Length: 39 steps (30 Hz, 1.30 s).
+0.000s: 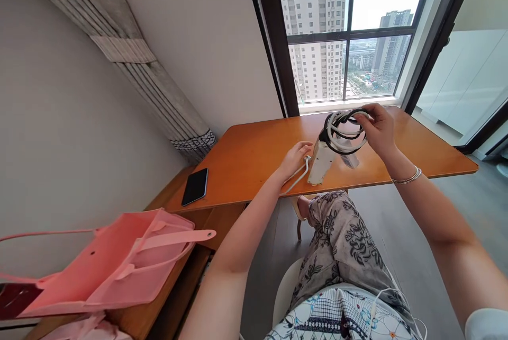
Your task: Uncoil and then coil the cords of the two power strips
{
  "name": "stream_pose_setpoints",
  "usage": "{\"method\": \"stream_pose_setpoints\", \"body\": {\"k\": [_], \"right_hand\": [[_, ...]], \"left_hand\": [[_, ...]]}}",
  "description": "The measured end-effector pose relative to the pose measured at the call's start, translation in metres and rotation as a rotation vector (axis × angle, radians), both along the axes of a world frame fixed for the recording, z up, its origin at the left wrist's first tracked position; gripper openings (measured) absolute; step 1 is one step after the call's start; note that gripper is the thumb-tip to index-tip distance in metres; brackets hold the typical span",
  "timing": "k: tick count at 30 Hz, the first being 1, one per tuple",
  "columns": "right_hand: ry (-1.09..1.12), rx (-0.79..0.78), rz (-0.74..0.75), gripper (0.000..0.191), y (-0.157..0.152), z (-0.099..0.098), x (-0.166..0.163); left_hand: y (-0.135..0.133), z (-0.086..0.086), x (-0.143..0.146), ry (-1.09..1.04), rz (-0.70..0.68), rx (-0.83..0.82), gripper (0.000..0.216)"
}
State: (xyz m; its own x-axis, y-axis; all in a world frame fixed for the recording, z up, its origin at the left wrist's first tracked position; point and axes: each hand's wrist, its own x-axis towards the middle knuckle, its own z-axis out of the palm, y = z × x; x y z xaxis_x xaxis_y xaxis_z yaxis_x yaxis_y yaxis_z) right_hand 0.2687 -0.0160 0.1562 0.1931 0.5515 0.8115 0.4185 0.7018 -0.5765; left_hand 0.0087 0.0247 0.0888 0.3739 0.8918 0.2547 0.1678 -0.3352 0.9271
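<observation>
My right hand (377, 127) is closed on a coil of black and white cables (342, 131), held up over the table. Below the coil, a white power strip (320, 164) lies near the table's front edge, its upper end partly hidden by the loops. My left hand (296, 159) rests beside the strip's left side, fingers stretched toward it; whether they touch it I cannot tell. A thin white cable (299, 180) runs under that hand and over the table edge. Something clear, like plastic wrapping (350, 160), sits right of the strip.
The brown wooden table (246, 160) reaches to the window. On its left corner lies a dark tablet or phone (195, 187). A pink bag (130, 260) stands on a wooden shelf at lower left. A white cord (375, 305) lies across my lap.
</observation>
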Motion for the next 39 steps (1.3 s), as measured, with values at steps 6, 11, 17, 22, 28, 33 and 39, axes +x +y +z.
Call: {"method": "stream_pose_setpoints", "body": {"k": [6, 11, 17, 22, 28, 33, 39], "right_hand": [[-0.264, 0.047, -0.131, 0.02, -0.016, 0.008, 0.005], [-0.337, 0.066, -0.156, 0.017, -0.021, 0.008, 0.005], [-0.435, 0.113, -0.149, 0.018, -0.025, 0.006, 0.008], [-0.498, 0.122, -0.159, 0.02, -0.029, 0.009, 0.003], [-0.615, 0.107, -0.084, 0.025, -0.033, 0.015, -0.018], [-0.71, 0.182, -0.086, 0.027, -0.032, 0.025, -0.035], [-0.796, 0.071, -0.133, 0.027, -0.027, 0.019, -0.035]], "left_hand": [[0.005, -0.033, -0.035, 0.87, 0.15, -0.027, 0.055], [0.005, -0.035, -0.031, 1.097, 0.094, -0.02, 0.018], [0.022, -0.014, -0.043, 1.091, 0.222, -0.033, 0.003], [0.036, 0.027, -0.055, 0.57, 0.531, 0.116, 0.011], [0.022, 0.078, -0.017, 0.011, 0.4, 0.385, 0.018], [-0.009, 0.099, 0.019, -0.175, 0.115, 0.292, 0.03], [-0.043, 0.107, 0.02, -0.058, -0.081, 0.273, 0.033]]}}
